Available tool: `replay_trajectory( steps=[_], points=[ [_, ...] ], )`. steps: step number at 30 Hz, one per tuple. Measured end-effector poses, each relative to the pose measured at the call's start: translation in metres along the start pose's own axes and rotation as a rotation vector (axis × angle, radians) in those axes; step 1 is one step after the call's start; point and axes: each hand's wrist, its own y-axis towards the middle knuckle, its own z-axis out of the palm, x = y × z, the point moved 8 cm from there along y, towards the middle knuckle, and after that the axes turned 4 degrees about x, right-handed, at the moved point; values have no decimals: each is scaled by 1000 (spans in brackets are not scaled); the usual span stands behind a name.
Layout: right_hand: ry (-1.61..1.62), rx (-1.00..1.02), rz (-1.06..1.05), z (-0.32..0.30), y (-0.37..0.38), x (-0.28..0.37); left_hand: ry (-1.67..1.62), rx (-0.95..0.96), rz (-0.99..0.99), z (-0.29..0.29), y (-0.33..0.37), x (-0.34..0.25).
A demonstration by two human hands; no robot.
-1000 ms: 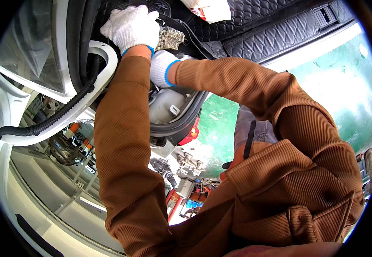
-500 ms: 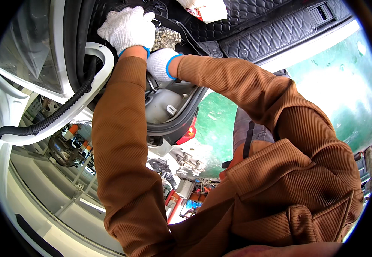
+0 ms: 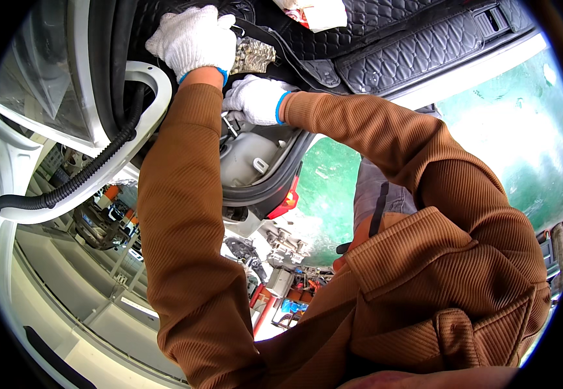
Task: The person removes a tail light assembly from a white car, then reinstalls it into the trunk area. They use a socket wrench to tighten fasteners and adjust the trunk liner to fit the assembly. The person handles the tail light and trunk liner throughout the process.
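My left hand [image 3: 194, 42], in a white knit glove with a blue cuff, is curled over the dark trim at the car's rear opening. Its fingertips and whatever they grip are hidden. Just below and to the right, my right hand [image 3: 255, 99], gloved alike, reaches leftward with its fingers bent over the edge of a pale body recess [image 3: 246, 155]. A thin metal piece [image 3: 231, 127] shows under those fingers; whether they hold it I cannot tell. Between and beyond the hands lies a crumpled, silvery-beige pad [image 3: 253, 56].
Black quilted lining [image 3: 411, 55] covers the cargo area, with a white and red package [image 3: 314, 13] on it. A ribbed black cable conduit [image 3: 93, 165] runs along the white door frame at left. The red tail light [image 3: 286, 202] sits below the recess, above a green floor [image 3: 333, 168].
My right hand has shifted slightly right and turned, so more of its back and fingers show. My left hand stays nearly where it was, still curled.
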Motion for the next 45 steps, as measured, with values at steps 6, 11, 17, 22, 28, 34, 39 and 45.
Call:
replay_trajectory(
  steps=[6,11,17,22,28,34,39,45],
  points=[
    [-25,-7,-8,2,2,-3,-13,56,9,-5,4,-7],
    [-305,256,148,18,34,31,-21,50,-24,-1,-6,7],
    [-500,536,386,50,83,39,-30,-24,56,1,7,-6],
    [-194,226,337,-40,10,35,-33,-2,21,-2,-1,0],
    [557,111,606,-48,-78,-35,-21,58,5,4,3,1],
    [1123,-134,807,-94,-143,-52,-41,11,38,-6,4,-4],
    [1022,-274,870,-119,-197,-86,-79,-74,83,2,2,-1],
    [992,-268,960,-124,-249,-106,-53,-68,37,-1,3,-6]
  ],
)
